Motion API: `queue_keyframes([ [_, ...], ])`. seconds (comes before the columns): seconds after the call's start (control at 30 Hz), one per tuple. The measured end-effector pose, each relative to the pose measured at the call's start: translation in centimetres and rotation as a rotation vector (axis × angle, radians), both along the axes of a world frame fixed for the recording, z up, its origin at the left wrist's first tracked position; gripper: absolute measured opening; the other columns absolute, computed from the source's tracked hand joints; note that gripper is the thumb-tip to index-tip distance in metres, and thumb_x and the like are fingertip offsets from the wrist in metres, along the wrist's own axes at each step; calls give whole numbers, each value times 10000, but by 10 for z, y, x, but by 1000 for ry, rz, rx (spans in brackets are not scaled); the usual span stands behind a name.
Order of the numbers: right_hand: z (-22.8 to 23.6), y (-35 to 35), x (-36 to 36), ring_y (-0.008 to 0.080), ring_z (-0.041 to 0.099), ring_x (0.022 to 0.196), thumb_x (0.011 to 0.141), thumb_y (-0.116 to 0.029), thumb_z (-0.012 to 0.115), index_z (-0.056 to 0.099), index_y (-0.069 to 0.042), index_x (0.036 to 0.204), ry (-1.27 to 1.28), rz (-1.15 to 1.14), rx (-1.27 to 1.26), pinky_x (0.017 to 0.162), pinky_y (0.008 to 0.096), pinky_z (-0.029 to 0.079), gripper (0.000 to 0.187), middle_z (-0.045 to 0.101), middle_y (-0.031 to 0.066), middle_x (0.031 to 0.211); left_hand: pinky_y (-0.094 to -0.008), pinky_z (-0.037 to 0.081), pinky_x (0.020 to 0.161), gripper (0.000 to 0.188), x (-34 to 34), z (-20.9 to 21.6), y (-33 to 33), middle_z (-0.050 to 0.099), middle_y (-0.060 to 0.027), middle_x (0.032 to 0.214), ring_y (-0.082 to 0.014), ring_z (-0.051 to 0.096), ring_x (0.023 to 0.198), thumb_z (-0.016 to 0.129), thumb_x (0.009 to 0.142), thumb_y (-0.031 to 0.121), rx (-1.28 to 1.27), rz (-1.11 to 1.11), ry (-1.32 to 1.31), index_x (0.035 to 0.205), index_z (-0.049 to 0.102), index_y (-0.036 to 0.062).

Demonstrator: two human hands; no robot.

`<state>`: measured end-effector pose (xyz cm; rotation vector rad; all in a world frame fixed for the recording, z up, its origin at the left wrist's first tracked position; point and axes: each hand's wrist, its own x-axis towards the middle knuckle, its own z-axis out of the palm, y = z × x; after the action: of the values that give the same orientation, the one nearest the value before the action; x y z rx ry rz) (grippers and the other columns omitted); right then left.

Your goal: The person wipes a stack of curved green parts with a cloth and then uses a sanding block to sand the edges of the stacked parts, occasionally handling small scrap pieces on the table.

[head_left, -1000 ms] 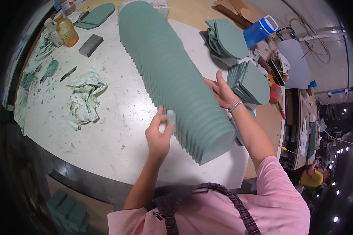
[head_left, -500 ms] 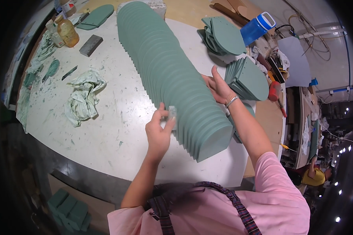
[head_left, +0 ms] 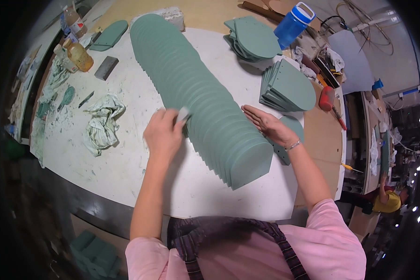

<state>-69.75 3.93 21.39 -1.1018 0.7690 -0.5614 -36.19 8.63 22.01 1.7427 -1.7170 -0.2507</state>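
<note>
A long row of overlapping green rounded panels (head_left: 205,102) lies fanned diagonally over the white tabletop (head_left: 140,163). At its left edge, about midway along, my left hand (head_left: 162,135) is closed on a small whitish block (head_left: 184,113), smeared by motion, which is held against or right beside the panel edges. Along the right side of the row my right hand (head_left: 271,127) is open, fingers stretched toward the panel edges. Its fingertips lie at or very close to them; contact cannot be made out.
Stacks of similar panels (head_left: 254,39) (head_left: 289,86) stand to the right, near a blue bottle (head_left: 294,25) and a red-headed mallet (head_left: 326,99). At left lie a crumpled cloth (head_left: 103,123), a dark grey block (head_left: 107,68), a knife (head_left: 86,99) and bottles (head_left: 79,55). A person (head_left: 386,200) is far right.
My left hand has moved away from me and leftward along the row with the whitish block. My right hand has come nearer along the opposite side, its thumb no longer raised. The view has shifted slightly.
</note>
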Motion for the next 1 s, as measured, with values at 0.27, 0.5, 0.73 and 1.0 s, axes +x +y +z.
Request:
queue_keyframes([
  [0.27, -11, -16, 6, 207, 146, 1512, 947, -669, 417, 139, 21, 1551, -95, -18, 118, 1229, 336, 98, 959, 132, 145, 1635, -249, 449, 738, 128, -15, -19, 55, 629, -24, 904, -72, 541, 807, 579, 979, 111, 305, 6, 1155, 1055, 572, 9],
  [0.5, -5, -20, 46, 228, 324, 1441, 931, -754, 277, 207, 10, 1544, -126, 102, 203, 1187, 348, 249, 981, 311, 146, 1575, -360, 231, 1155, 216, -57, -34, 80, 25, -274, 1624, -269, 229, 1485, 509, 985, 78, 305, -86, 1337, 1197, 486, 41],
  [0.73, -1, -14, 45, 227, 365, 1418, 927, -760, 267, 248, 7, 1534, -78, 39, 198, 1165, 341, 293, 979, 355, 148, 1553, -349, 236, 1143, 207, -64, -34, 85, 72, -294, 1613, -283, 221, 1488, 497, 989, 82, 292, -106, 1315, 1192, 482, 45],
  [1.0, 0, -3, 21, 213, 320, 1444, 875, -696, 507, 211, 19, 1542, -99, 68, 138, 1182, 333, 245, 1021, 313, 139, 1575, -343, 256, 1130, 192, -58, -36, 107, 160, -324, 1584, -269, 259, 1473, 502, 998, 97, 318, -110, 1393, 1179, 484, 37],
])
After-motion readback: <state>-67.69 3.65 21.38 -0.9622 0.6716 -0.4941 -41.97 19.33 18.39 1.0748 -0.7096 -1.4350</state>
